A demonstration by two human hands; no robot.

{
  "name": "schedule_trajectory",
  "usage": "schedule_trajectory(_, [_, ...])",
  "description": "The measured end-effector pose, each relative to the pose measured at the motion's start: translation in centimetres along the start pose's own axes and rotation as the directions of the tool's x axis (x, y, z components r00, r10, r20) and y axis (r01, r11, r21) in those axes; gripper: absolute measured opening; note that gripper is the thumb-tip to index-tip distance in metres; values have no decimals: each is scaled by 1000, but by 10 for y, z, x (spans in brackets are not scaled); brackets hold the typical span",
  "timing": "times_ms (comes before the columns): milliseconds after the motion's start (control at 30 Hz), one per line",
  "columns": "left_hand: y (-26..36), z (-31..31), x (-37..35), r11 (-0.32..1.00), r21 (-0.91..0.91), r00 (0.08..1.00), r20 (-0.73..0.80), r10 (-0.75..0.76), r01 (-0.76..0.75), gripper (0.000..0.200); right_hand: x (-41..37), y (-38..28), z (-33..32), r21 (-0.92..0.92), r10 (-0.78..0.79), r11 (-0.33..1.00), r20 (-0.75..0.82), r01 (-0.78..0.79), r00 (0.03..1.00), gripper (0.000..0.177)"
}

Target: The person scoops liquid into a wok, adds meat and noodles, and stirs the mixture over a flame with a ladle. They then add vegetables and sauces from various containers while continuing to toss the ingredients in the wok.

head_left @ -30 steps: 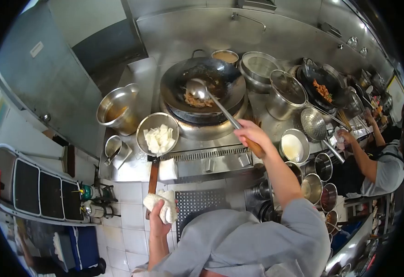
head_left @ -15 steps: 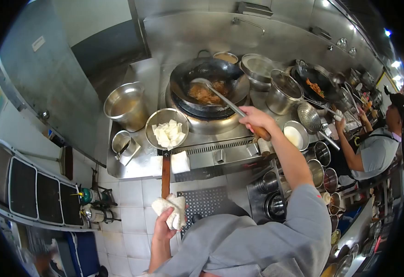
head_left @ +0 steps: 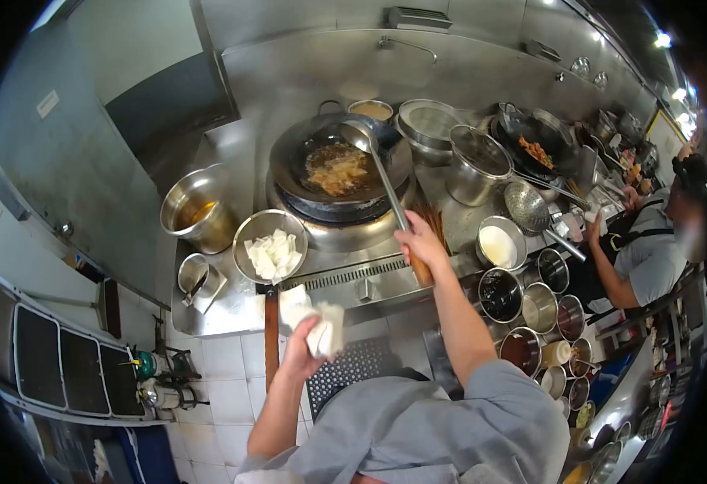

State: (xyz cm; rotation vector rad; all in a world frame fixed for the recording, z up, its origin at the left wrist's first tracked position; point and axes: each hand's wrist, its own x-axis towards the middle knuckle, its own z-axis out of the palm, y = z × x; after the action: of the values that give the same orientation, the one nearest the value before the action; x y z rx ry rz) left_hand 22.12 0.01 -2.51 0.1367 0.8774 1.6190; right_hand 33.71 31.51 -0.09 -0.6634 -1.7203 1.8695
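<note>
My right hand (head_left: 420,240) grips the wooden handle of a long metal ladle (head_left: 384,173). The ladle's bowl is at the back right part of a black wok (head_left: 289,153), above brown food (head_left: 337,169) in bubbling liquid. My left hand (head_left: 303,348) is closed on a folded white cloth (head_left: 327,329), slightly blurred, right of a strainer's wooden handle (head_left: 271,339) and apart from it. The round strainer (head_left: 237,252) holds white pieces (head_left: 275,255) and rests at the stove's front left.
Metal pots (head_left: 200,211) stand left of the wok, and a lidded pot (head_left: 480,165) stands right. A perforated skimmer (head_left: 527,206) lies near a bowl of white liquid (head_left: 499,244). Several containers line the right side. A co-worker (head_left: 640,250) stands at a second wok (head_left: 547,137).
The ladle has moved from the food to the wok's back right, its handle now steeper. My left hand with the cloth has left the strainer handle, moving up and right. The view has shifted.
</note>
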Motion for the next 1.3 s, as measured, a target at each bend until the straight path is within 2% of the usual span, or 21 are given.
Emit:
schedule_trajectory(100, [33, 34, 80, 996, -77, 992, -118, 35, -44, 37, -35, 37, -4, 121, 80, 990, -28, -76, 996, 64])
schedule_trajectory(200, [79, 51, 172, 994, 6, 991, -78, 108, -107, 36, -52, 82, 0, -25, 36, 999, -52, -37, 998, 65])
schedule_trajectory(267, [105, 56, 218, 994, 96, 993, -101, 69, -59, 36, -50, 85, -9, -86, 26, 996, -39, -29, 999, 68])
schedule_trajectory(400, [121, 32, 295, 971, 105, 960, -208, -188, 213, 22, -64, 24, -24, -47, 30, 999, 48, -28, 998, 68])
schedule_trajectory(500, [85, 19, 345, 996, -91, 975, -220, 3, -24, 16, -62, -31, -45, 22, 168, 984, 171, -174, 971, 65])
schedule_trajectory(533, [67, 18, 347, 982, -150, 971, -227, 76, -112, 16, -61, -43, -54, 61, 187, 977, 225, -205, 956, 64])
schedule_trajectory(600, [52, 32, 331, 965, -232, 989, -117, 94, -119, 17, -66, -92, -68, -258, 245, 951, 282, -172, 928, 64])
schedule_trajectory(633, [61, 75, 283, 979, -146, 986, -105, 128, -143, 18, -71, -120, -71, -384, 368, 888, 260, -254, 893, 62])
schedule_trajectory(667, [62, 63, 290, 983, -136, 991, -74, 112, -122, 17, -60, -125, -77, -350, 360, 903, 291, -251, 887, 63])
schedule_trajectory(733, [72, 75, 293, 967, -165, 938, -319, 135, -195, 16, -50, -128, -88, -279, 402, 907, 362, -314, 841, 63])
schedule_trajectory(767, [73, 70, 293, 971, -143, 956, -250, 153, -193, 17, -43, -137, -86, -357, 419, 890, 391, -284, 819, 63])
schedule_trajectory(800, [74, 77, 278, 986, -131, 971, -231, 68, -101, 17, -37, -142, -87, -392, 429, 878, 387, -276, 816, 63])
schedule_trajectory(867, [69, 91, 255, 988, -87, 967, -231, 105, -128, 19, -35, -135, -83, -443, 464, 851, 380, -283, 800, 62])
schedule_trajectory(900, [70, 77, 269, 981, -134, 965, -241, 102, -138, 20, -33, -133, -75, -455, 435, 853, 342, -258, 833, 47])
schedule_trajectory(933, [67, 65, 284, 973, -179, 945, -317, 83, -145, 21, -25, -121, -72, -502, 413, 841, 350, -204, 841, 48])
schedule_trajectory(1000, [66, 71, 267, 993, -112, 971, -238, 20, -48, 20, -21, -105, -64, -558, 363, 815, 288, -152, 886, 47])
schedule_trajectory(1033, [63, 76, 259, 992, -119, 982, -186, 21, -43, 19, -19, -103, -60, -576, 347, 810, 325, -107, 880, 46])
schedule_trajectory(1133, [61, 66, 279, 976, -140, 943, -311, 117, -167, 20, -13, -82, -56, -532, 329, 833, 251, -154, 910, 46])
schedule_trajectory(1167, [62, 70, 278, 975, -165, 946, -312, 89, -147, 20, -10, -69, -57, -531, 289, 840, 253, -117, 923, 64])
schedule_trajectory(1233, [55, 77, 261, 984, -121, 977, -186, 108, -132, 18, -32, -50, -48, -438, 184, 892, 128, -111, 975, 66])
schedule_trajectory(1300, [56, 75, 260, 990, -38, 961, -249, 121, -135, 17, -58, -14, -33, -307, 97, 948, 20, -86, 995, 67])
